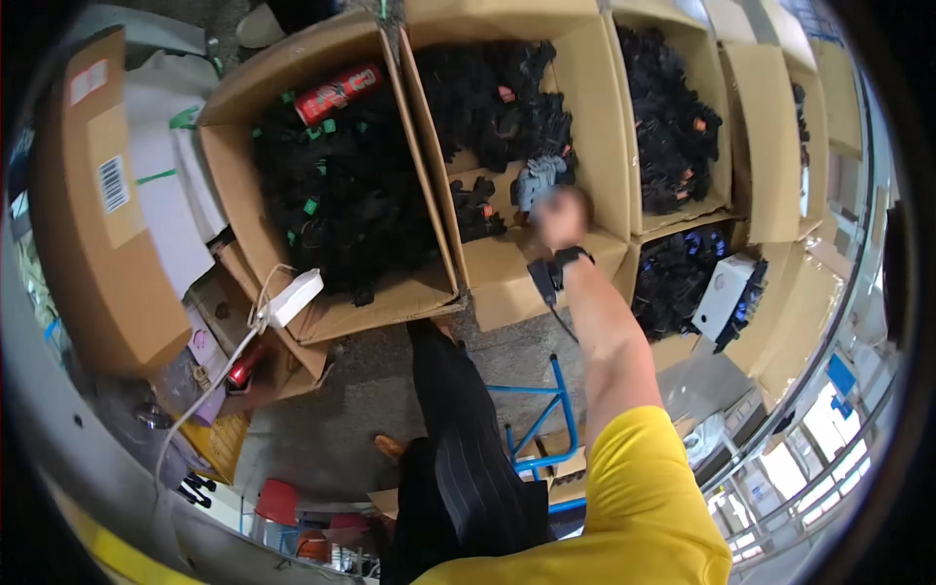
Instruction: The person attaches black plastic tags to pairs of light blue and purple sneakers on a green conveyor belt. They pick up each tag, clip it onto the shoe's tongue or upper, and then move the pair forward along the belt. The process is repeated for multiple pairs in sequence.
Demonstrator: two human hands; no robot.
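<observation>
My right hand [564, 216] reaches into the middle carton [597, 127], near its front wall; the arm comes in from the lower right in a yellow sleeve. The hand is smeared, and its fingers cannot be made out. At its far end lies something blue-grey [539, 180], a glove's fingers or a bunch of parts; I cannot tell which. Right beside it are heaped small black parts [492, 97], with a smaller black pile [475, 210] to the left. A black device [558, 271] with a cable is strapped round my right wrist. My left hand is out of view.
A left carton [229, 161] holds black parts with green bits and a red can [337, 94]. More cartons [673, 122] of black parts stand to the right, one with a white box [723, 295]. A white power strip [294, 297] trails a cable. Below stands a blue metal frame [541, 419].
</observation>
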